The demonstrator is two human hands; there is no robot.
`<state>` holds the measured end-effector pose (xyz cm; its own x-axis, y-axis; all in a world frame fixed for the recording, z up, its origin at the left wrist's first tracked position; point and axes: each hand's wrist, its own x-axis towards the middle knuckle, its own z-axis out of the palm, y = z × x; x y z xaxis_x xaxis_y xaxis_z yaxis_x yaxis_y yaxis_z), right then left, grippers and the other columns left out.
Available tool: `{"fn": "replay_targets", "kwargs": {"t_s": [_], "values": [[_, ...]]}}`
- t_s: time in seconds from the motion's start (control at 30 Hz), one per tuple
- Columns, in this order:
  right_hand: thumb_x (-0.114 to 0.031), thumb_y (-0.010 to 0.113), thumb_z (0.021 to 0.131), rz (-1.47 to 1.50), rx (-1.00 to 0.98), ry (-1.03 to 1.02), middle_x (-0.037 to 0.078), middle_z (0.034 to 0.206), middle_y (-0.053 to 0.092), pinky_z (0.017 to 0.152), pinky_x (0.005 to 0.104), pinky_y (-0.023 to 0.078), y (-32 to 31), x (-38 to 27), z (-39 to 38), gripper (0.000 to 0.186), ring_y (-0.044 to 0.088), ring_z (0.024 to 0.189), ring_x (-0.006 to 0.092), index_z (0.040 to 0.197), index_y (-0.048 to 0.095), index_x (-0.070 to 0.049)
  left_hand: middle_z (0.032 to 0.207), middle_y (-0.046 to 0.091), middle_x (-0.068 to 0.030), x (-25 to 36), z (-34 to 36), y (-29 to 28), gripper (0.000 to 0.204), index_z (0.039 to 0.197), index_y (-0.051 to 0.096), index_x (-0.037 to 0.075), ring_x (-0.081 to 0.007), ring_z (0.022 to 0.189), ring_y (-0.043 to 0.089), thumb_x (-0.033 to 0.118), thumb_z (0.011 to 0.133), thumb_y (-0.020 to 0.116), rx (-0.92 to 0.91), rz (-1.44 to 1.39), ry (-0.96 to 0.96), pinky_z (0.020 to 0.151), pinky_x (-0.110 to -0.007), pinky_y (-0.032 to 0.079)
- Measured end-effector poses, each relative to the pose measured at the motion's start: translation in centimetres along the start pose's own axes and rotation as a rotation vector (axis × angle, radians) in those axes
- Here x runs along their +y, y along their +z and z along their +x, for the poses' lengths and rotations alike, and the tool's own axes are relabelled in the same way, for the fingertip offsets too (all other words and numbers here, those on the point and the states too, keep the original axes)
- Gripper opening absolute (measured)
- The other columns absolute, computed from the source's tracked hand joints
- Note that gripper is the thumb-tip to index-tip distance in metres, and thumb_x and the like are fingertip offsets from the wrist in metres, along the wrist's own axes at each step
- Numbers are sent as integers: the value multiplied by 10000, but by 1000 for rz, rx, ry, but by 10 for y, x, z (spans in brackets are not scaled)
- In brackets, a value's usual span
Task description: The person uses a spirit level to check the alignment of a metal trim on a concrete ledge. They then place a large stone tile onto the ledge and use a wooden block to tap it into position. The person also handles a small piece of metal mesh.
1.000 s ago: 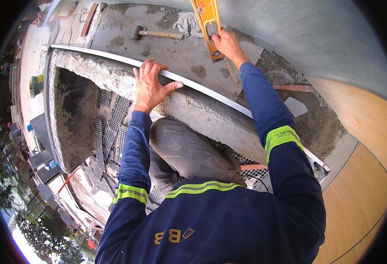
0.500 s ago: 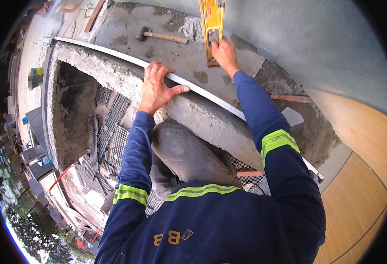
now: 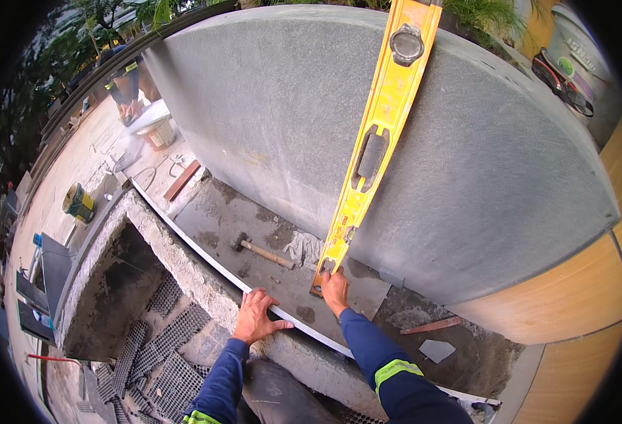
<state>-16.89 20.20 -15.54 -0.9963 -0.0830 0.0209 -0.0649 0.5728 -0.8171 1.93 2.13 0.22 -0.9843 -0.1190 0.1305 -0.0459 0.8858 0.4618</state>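
Note:
My right hand (image 3: 336, 291) is closed round the lower end of a long yellow spirit level (image 3: 378, 106). The level stands on end near the grey wall, leaning a little to the right, and its top runs out of the picture. My left hand (image 3: 256, 318) rests on the rough concrete ledge (image 3: 215, 288) with the thumb spread out. Its fingertips reach the long thin white strip (image 3: 201, 247) along the ledge. Beyond the strip, a hammer (image 3: 268, 254) with a wooden handle lies on the dusty slab, beside a crumpled pale cloth (image 3: 304, 249).
A curved grey wall (image 3: 275, 120) rises behind the slab, with tan panels (image 3: 544, 304) at right. Black plastic grid pieces (image 3: 169, 339) lie in the recess. Two buckets, one yellow-labelled (image 3: 79, 203), stand at left; another person (image 3: 125, 92) is behind them. A reddish strip (image 3: 431, 326) lies right.
The view has tilted up, bringing the wall's top and most of the level into sight. My right hand keeps hold of the level, and my left hand stays on the ledge.

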Motion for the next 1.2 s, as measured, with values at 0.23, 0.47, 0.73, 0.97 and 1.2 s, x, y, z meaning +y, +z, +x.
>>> {"fn": "replay_targets", "kwargs": {"t_s": [0.23, 0.47, 0.73, 0.97, 1.2], "values": [[-272, 586, 1036, -35, -11, -67, 313, 1036, 673, 838, 550, 526, 18, 14, 1, 358, 668, 956, 496, 1101, 547, 78, 1198, 617, -145, -9, -5, -3, 745, 1081, 721, 60, -366, 1300, 530, 648, 653, 881, -57, -23, -39, 1127, -530, 382], [-425, 688, 961, -216, -112, -13, 395, 1177, 654, 980, 505, 517, 22, 40, 13, 675, 657, 1113, 503, 1236, 539, 173, 1216, 640, -133, -14, -10, -5, 393, 1109, 746, 106, -349, 1380, 500, 471, 1011, 640, -54, -29, -56, 1188, -577, 341], [-254, 696, 951, -23, -446, 380, 214, 1240, 690, 816, 374, 605, -68, 22, -40, 496, 724, 1013, 252, 1351, 616, 28, 1237, 650, -66, -37, -16, 15, 330, 1211, 717, 160, -262, 1390, 498, 399, 1003, 625, -29, 45, -24, 1150, -723, 324], [-289, 679, 917, -308, -345, 191, 218, 1186, 702, 930, 434, 528, -233, -124, -170, 419, 677, 1084, 344, 1289, 697, -97, 1492, 583, -6, -47, 2, -11, 433, 1383, 647, 233, -235, 1496, 420, 347, 969, 697, -386, -28, -65, 1121, -760, 326], [-229, 669, 941, -310, -91, 378, 181, 1061, 725, 794, 352, 554, -385, -316, -208, 355, 692, 871, 232, 1257, 724, -78, 1637, 437, -30, -46, 24, -39, 658, 1553, 497, 237, -285, 1582, 276, 379, 947, 711, -694, 1, -4, 1177, -775, 263]]}}
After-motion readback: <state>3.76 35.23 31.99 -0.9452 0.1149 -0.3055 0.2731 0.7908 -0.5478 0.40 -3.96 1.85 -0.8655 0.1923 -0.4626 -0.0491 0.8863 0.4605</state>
